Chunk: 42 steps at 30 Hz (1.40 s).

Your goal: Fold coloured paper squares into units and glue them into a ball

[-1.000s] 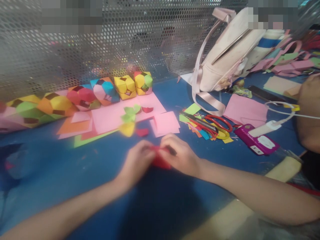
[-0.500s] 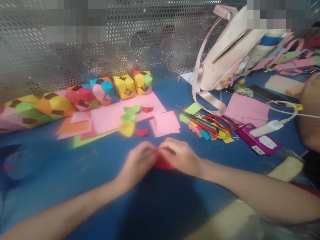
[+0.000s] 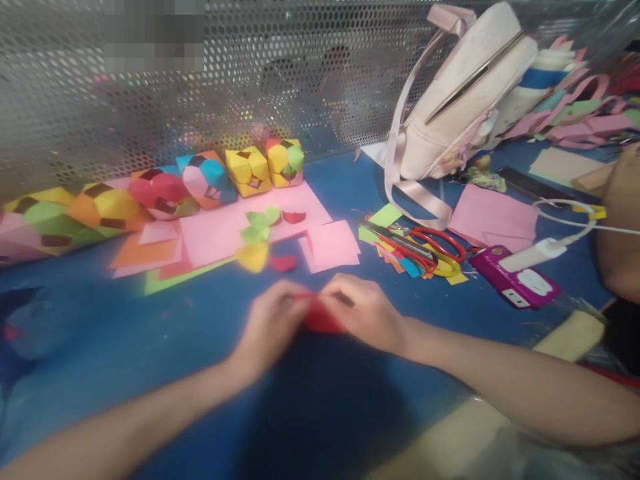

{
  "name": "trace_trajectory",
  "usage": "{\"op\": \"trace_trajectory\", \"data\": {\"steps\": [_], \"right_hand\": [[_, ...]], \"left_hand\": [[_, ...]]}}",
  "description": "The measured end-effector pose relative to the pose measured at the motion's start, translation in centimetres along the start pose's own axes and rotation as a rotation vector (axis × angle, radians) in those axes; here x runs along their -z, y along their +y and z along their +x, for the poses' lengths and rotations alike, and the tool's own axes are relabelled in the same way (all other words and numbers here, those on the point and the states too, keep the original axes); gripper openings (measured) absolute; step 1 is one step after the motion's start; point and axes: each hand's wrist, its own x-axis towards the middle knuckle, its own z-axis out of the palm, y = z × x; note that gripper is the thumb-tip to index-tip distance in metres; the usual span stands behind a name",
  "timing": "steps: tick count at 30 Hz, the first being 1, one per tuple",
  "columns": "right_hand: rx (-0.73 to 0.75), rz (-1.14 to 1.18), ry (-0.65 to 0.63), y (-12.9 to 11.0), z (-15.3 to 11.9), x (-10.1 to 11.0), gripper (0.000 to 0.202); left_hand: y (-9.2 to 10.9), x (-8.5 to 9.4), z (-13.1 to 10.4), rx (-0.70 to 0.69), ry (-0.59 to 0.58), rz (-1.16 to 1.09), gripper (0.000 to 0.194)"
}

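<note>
Red paper piece (image 3: 325,320), long axis left-right, lies between left hand (image 3: 273,321) and right hand (image 3: 367,312), pinched by both hands.

The bare left forearm (image 3: 155,427) comes in from 8 o'clock and the bare right forearm (image 3: 500,380) from 4 o'clock, so the two converge just on the 6 o'clock side of the view's centre. The left hand (image 3: 280,313) points toward 1 o'clock, somewhat blurred, its fingers curled in and pinching. The right hand (image 3: 363,310) points toward 10 o'clock, its thumb pressed forward beneath bent fingers in a matching pinch. The fingertips of both hands sit near each other, nearly level; both wrists look fairly straight.
</note>
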Motion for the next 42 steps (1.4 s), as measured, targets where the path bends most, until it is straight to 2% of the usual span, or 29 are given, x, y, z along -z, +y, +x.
{"op": "trace_trajectory", "data": {"steps": [6, 10, 17, 20, 23, 27, 30, 35, 37, 42], "right_hand": [[-0.017, 0.027, -0.016, -0.1, 0.0, -0.1, 0.011], [-0.005, 0.006, -0.021, -0.1, 0.1, -0.2, 0.015], [0.055, -0.058, -0.005, 0.2, 0.3, 0.0, 0.014], [-0.008, -0.016, -0.039, 0.3, 0.4, 0.2, 0.009], [-0.053, 0.007, -0.021, 0.5, 0.4, 0.3, 0.013], [0.035, -0.019, -0.01, 0.8, 0.5, 0.4, 0.019], [0.074, 0.004, -0.022, 0.6, 0.5, 0.5, 0.021], [-0.123, 0.04, -0.003, 0.0, 0.6, 0.4, 0.007], [-0.134, 0.003, -0.011, -0.1, 0.6, 0.2, 0.007], [0.046, -0.056, -0.031, 0.0, 0.5, -0.2, 0.016]], "left_hand": [[0.1, -0.1, -0.1, -0.008, -0.005, -0.01, 0.015], [0.2, -0.2, -0.1, -0.017, -0.021, -0.008, 0.014], [0.4, 0.0, -0.2, -0.126, -0.008, 0.071, 0.012], [0.5, 0.0, 0.0, -0.069, 0.043, 0.071, 0.014], [0.4, 0.0, 0.1, -0.004, 0.09, 0.05, 0.013], [-0.3, -0.1, 0.2, -0.05, 0.028, -0.007, 0.006], [-0.6, -0.1, 0.3, -0.053, -0.028, -0.059, 0.007], [-0.6, -0.3, 0.3, -0.054, 0.01, -0.127, 0.012], [-0.5, -0.4, 0.2, -0.057, -0.017, -0.148, 0.012], [-0.1, -0.5, 0.0, 0.007, -0.122, -0.078, 0.009]]}}
